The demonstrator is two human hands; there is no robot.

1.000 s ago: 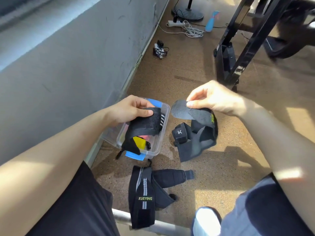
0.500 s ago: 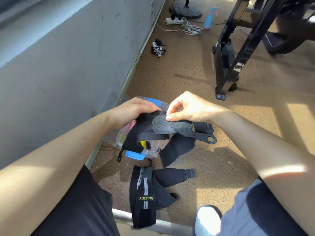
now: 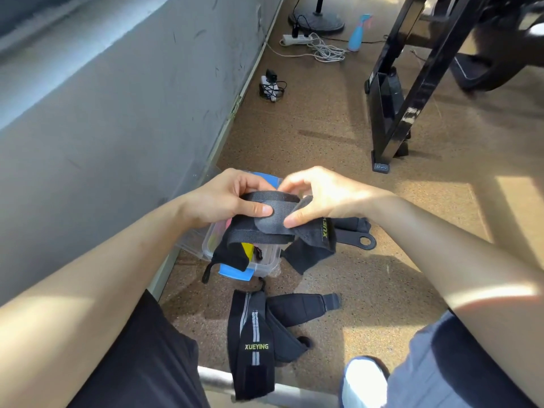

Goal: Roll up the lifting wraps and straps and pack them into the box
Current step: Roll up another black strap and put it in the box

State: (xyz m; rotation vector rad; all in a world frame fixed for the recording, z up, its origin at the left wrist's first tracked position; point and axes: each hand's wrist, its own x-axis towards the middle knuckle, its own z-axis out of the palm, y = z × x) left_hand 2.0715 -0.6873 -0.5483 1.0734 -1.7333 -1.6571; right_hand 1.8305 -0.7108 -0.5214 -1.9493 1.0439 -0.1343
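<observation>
A silver metal tube [image 3: 294, 396] ran along the bottom edge. A black elastic wrist wrap lettered XUEYING [image 3: 253, 340], with a grey stripe, was draped over it onto the floor. A black padded lifting strap [image 3: 297, 307] lay touching that wrap, partly under it. A white shoe toe [image 3: 365, 381] sat beside them, cut off by the frame. The speckled tan floor [image 3: 382, 278] looked cork-like and had sun patches.

Further out, a clear plastic box with blue latches [image 3: 269, 262] stood on the floor against the foot of the scuffed grey wall [image 3: 117, 113]. Above it both hands grasped a second black wrist wrap with a grey velcro tab [image 3: 265, 229]. The left hand [image 3: 226, 198] pressed its thumb on the tab with fingers curled behind. The right hand [image 3: 321, 195] pinched the other end, and the loose tail hung beside the box. The wrap hid most of the box. Yellow and pink bits showed inside, what they were unclear. A black strap with a round eyelet [image 3: 357, 240] lay just right of the box, partly behind the right forearm.

Farther off stood black metal frame legs [image 3: 412, 92], tops cut off, and a small charger tangled in cable [image 3: 270, 85] near the skirting. At the top edge were a white power strip [image 3: 297, 39], a coiled white cable [image 3: 326, 51], a light blue spray bottle [image 3: 357, 36] and a round black stand base [image 3: 316, 20]. The dark shape at top right was blurred and unreadable.
</observation>
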